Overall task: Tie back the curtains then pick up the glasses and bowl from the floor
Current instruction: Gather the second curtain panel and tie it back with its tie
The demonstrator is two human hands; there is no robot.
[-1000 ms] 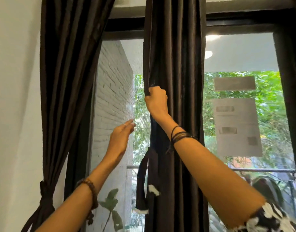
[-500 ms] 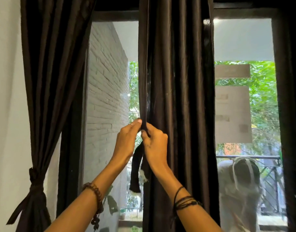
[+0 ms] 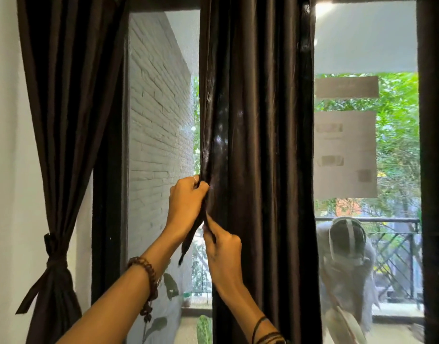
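Both hands (image 3: 186, 202) (image 3: 222, 252) — middle curtain (image 3: 258, 145) edge

left hand (image 3: 186, 203), right hand (image 3: 223, 254), gripping curtain (image 3: 258, 120)

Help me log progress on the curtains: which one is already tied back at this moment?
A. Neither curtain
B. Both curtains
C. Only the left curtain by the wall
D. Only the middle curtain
C. The left curtain is cinched by a knotted tie low by the wall, while the middle curtain hangs straight, with the left hand and right hand gripping its edge and a loose strap.
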